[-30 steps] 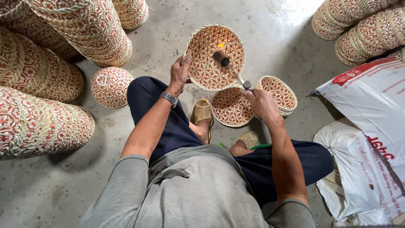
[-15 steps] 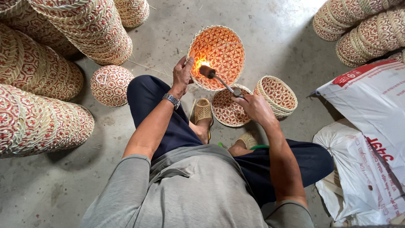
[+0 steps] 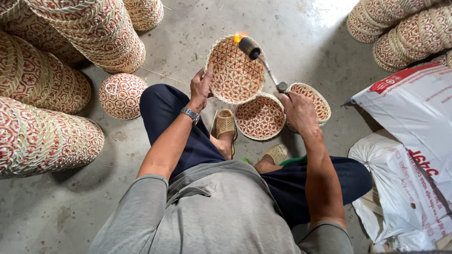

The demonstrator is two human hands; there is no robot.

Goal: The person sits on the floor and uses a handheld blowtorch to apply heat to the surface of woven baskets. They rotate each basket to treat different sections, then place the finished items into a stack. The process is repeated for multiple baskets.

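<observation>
Left hand [image 3: 200, 88] grip clamped on woven basket [image 3: 235, 70] rim; right hand [image 3: 299, 110] grip clamped on lit torch [image 3: 262, 59], flame at basket's top edge.

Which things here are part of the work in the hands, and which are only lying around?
In use:
- left hand gripping the rim of the tilted woven basket
- right hand holding the gas torch, its flame at the basket's upper rim

Lying about:
- two small baskets on the floor
- round basket by the left knee
- stacked baskets
- white sacks
</observation>
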